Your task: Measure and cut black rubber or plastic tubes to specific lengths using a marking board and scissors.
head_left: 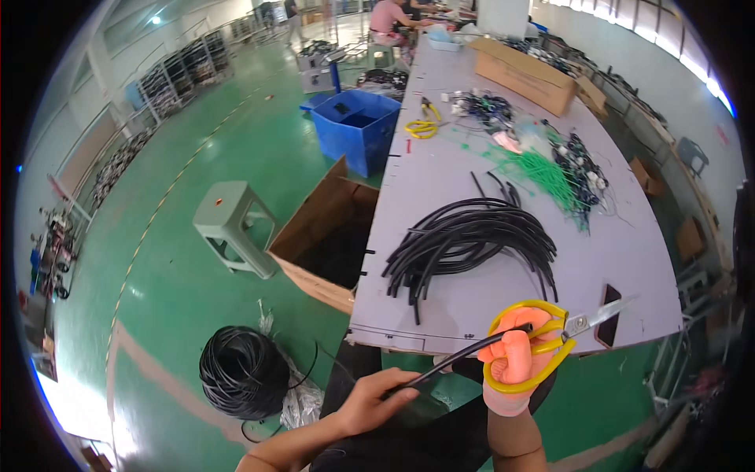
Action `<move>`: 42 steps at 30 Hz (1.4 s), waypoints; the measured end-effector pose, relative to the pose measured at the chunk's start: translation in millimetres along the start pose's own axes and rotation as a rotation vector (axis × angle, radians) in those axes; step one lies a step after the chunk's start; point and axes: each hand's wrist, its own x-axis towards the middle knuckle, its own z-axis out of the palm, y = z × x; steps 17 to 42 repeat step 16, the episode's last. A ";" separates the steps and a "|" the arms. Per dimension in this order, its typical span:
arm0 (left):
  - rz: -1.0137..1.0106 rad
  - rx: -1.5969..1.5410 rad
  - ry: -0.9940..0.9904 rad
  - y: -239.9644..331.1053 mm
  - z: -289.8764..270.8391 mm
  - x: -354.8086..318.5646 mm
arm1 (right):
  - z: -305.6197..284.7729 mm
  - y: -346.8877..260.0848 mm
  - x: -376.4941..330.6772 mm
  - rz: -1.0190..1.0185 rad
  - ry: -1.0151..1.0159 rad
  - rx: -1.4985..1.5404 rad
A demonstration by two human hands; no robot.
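My bare left hand (371, 405) is closed around a length of black tubing (460, 354). It runs up to my right hand (515, 362), which wears an orange glove and pinches the tubing near its end. Yellow-handled scissors (602, 316) hang on that same hand, the fingers through the loops and the blades pointing right over the table edge. From the left hand the tubing trails toward a black coil (244, 371) on the floor. A loose bundle of cut black tubes (472, 236) lies on the table just beyond my hands.
On the table (629, 236) are a phone (607, 315), green cable ties (543, 173), wire bundles (487, 108), yellow-handled cutters (423, 126) and a carton (523, 75). Left of it stand an open cardboard box (299, 220), a blue bin (354, 134) and a stool (236, 228). People sit farther back.
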 end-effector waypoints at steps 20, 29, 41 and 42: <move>-0.006 0.290 0.019 -1.8 -34.4 14.0 | -107.1 61.7 -30.8 0.375 0.271 0.591; -0.006 0.290 0.019 -1.8 -34.4 14.0 | -107.1 61.7 -30.8 0.375 0.271 0.591; -0.006 0.290 0.019 -1.8 -34.4 14.0 | -107.1 61.7 -30.8 0.375 0.271 0.591; -0.006 0.290 0.019 -1.8 -34.4 14.0 | -107.1 61.7 -30.8 0.375 0.271 0.591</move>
